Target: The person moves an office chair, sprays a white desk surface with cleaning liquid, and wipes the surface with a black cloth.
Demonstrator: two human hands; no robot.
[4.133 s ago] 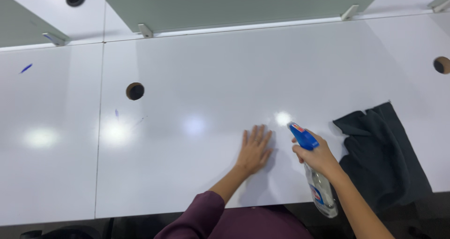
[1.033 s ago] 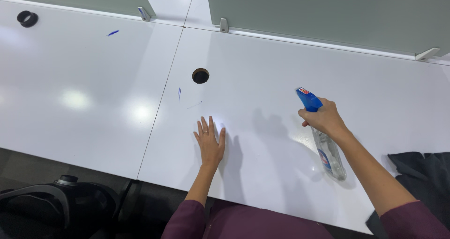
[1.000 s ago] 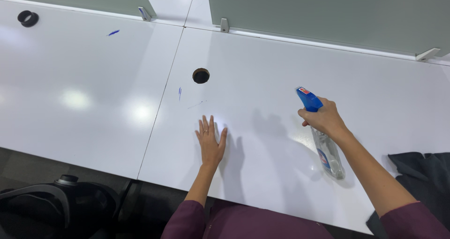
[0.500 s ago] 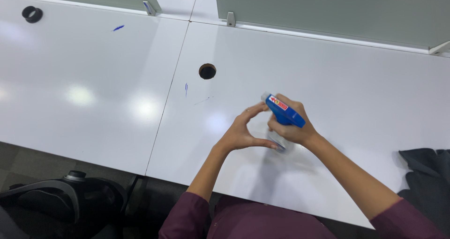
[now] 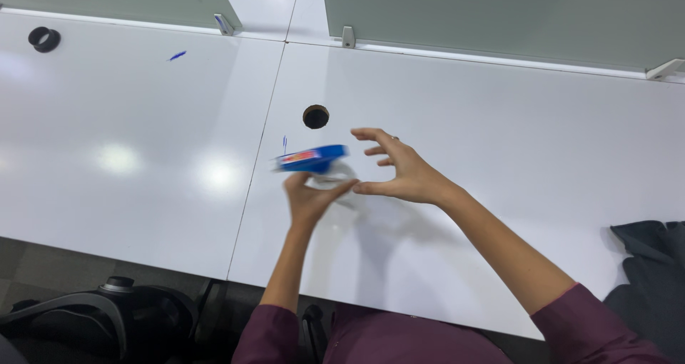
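My left hand [image 5: 308,198] grips a clear spray bottle with a blue trigger head [image 5: 312,159], held above the white desk [image 5: 464,114] near the seam between two desk panels. The bottle's blue head points left and its clear body is blurred behind my fingers. My right hand [image 5: 396,170] hovers just right of the bottle with fingers spread and curled, holding nothing. A short blue pen mark [image 5: 284,144] lies on the desk just left of the bottle's head. Another blue mark [image 5: 177,55] sits on the left panel, farther back.
A round cable hole [image 5: 316,116] is just beyond the bottle, another [image 5: 44,38] at the far left. A dark cloth [image 5: 653,278] lies at the right edge. Frosted glass dividers [image 5: 499,14] stand along the back. An office chair [image 5: 100,317] sits below the desk's near edge.
The spray bottle has passed from my right hand into my left hand and moved leftward. My left hand lifted off the desk surface; my right hand has let go and opened.
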